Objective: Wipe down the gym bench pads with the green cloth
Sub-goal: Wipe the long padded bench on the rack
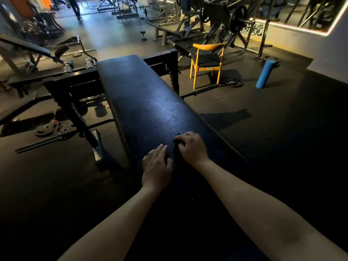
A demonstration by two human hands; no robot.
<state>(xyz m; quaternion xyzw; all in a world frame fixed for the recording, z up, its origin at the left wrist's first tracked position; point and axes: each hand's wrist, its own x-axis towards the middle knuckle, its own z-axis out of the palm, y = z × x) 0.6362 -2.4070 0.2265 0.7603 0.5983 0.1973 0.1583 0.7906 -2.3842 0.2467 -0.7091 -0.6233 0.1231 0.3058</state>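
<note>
A long black padded bench point(143, 95) runs from the near centre away towards the upper left. Both hands are on its near end. My right hand point(192, 147) has its fingers curled round a dark bunched cloth point(176, 150), whose colour does not show in the dim light. My left hand point(157, 166) lies flat beside it with fingers straight, its fingertips on the pad just left of the cloth. Most of the cloth is hidden under my right hand and in shadow.
A black rack frame point(71, 91) and a barbell with plates point(50, 129) stand left of the bench. On the right are an orange wooden chair point(207, 59), a blue foam roller point(264, 74) and a barbell on the floor point(212, 87). Machines fill the back; a person walks far off point(74, 6).
</note>
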